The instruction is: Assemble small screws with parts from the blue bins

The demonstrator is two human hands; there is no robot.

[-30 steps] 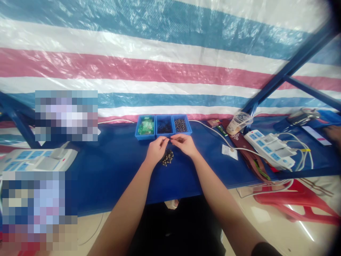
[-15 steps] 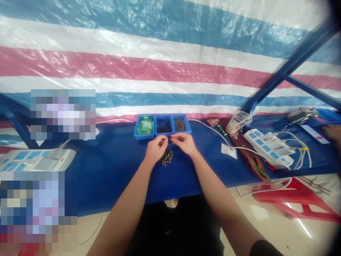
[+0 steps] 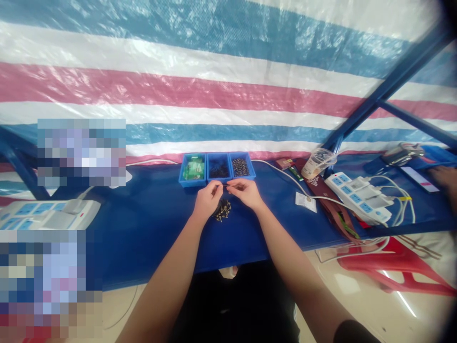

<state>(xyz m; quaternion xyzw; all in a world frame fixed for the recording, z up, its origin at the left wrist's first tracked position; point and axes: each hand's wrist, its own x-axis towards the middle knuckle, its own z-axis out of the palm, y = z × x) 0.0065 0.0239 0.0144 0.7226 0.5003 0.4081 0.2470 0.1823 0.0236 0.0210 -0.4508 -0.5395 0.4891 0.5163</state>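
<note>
Just in front of the blue bins, my left hand [image 3: 207,200] and my right hand [image 3: 247,192] meet with their fingertips pinched. Between them is a small, thin dark part [image 3: 225,186], too small to name. A small pile of brass-and-black pieces [image 3: 223,211] lies on the blue table [image 3: 235,243] below my hands. Three joined blue bins [image 3: 193,183] stand beyond my fingers. Green pieces [image 3: 194,166] fill the left one, black parts [image 3: 219,169] the middle one, and small metallic parts [image 3: 240,167] the right one.
To the right are a plastic cup [image 3: 317,163], a brown strap-like item [image 3: 330,202], a small white packet [image 3: 305,202], a power strip [image 3: 357,197] with cables, and a phone [image 3: 419,179]. Another person's hand [image 3: 444,175] shows at the right edge. A second power strip [image 3: 50,214] sits left.
Hardly anything differs. My hands keep the same pinch at nearly the same spot, and the whole view has shifted very slightly.
</note>
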